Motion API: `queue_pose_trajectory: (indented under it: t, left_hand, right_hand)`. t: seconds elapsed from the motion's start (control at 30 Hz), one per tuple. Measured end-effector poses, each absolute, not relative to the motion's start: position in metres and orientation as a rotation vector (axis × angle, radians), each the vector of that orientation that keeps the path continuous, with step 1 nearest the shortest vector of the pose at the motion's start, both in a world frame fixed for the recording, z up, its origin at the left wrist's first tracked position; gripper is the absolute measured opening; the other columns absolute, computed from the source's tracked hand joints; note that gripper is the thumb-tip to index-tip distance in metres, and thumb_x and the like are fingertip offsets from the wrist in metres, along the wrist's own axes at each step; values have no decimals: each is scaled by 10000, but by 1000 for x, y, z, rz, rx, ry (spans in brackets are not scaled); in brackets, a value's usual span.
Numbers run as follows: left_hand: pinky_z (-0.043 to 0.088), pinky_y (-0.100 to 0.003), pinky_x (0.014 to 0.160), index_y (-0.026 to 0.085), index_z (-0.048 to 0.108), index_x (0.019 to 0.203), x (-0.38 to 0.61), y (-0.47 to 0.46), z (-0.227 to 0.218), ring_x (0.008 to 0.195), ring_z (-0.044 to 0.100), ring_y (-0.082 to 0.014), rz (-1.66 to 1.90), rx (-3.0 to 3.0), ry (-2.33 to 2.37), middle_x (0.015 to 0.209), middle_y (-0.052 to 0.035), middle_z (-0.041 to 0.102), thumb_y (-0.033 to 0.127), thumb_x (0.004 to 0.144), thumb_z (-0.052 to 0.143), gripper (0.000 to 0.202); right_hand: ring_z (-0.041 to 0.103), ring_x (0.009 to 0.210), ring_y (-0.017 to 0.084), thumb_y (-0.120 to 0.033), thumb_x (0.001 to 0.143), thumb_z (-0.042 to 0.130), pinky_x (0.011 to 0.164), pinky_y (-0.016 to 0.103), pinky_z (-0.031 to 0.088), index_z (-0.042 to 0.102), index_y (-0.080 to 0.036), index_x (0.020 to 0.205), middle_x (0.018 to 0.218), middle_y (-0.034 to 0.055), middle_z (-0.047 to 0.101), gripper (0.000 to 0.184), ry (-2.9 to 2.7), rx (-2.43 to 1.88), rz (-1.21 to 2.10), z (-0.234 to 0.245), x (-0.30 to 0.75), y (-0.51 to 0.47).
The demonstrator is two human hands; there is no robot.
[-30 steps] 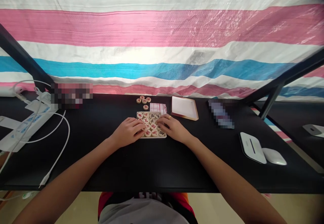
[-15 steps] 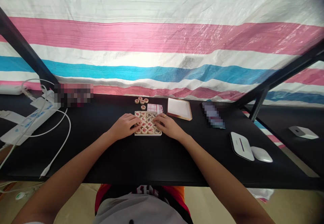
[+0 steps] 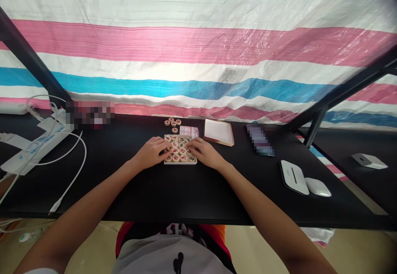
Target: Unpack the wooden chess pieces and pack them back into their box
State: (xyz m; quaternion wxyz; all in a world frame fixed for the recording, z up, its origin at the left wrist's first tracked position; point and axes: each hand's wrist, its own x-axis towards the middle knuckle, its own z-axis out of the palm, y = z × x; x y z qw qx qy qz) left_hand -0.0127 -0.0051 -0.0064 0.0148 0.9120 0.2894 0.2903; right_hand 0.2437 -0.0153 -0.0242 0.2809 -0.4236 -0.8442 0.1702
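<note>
Between your left hand (image 3: 151,152) and right hand (image 3: 205,153), equally near both, the open white box (image 3: 180,163) of Chinese chess pieces (image 3: 175,158) sits on the black desk (image 3: 173,195). Your fingers bend loosely inward over its side edges; whether they grip any piece, I can't tell.

The black counter (image 3: 186,195) carries an open white box (image 3: 180,163) of xiangqi pieces (image 3: 175,158), loose xiangqi discs (image 3: 175,130), a red-lined sheet (image 3: 190,131), upturned box lid (image 3: 218,132), blurred slab (image 3: 260,140), power strip (image 3: 23,157), cables (image 3: 83,160), slotted case (image 3: 290,168) and white mouse (image 3: 319,187).
</note>
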Motion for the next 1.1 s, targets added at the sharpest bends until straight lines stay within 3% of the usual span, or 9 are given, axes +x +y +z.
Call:
queue_pose_trajectory:
  t: [0.6,1.1]
  left_hand:
    - [462,-310,823,175,626,904,-11,-5,-7,881,611,-168,863,2811,849,906,-39,690,298,898,518,163]
    - [352,-403,1009,199,624,826,29,-11,-16,951,615,-167,964,2652,966,950,-2,705,257,865,562,93]
  right_hand:
    - [595,909,185,-225,915,438,833,346,494,610,-212,1014,995,71,590,199,-2189,-1125,395,-27,243,-15]
    - [599,925,193,-230,911,446,851,358,492,622,-213,984,981,69,592,191,-2168,-1114,384,-33,239,-12]
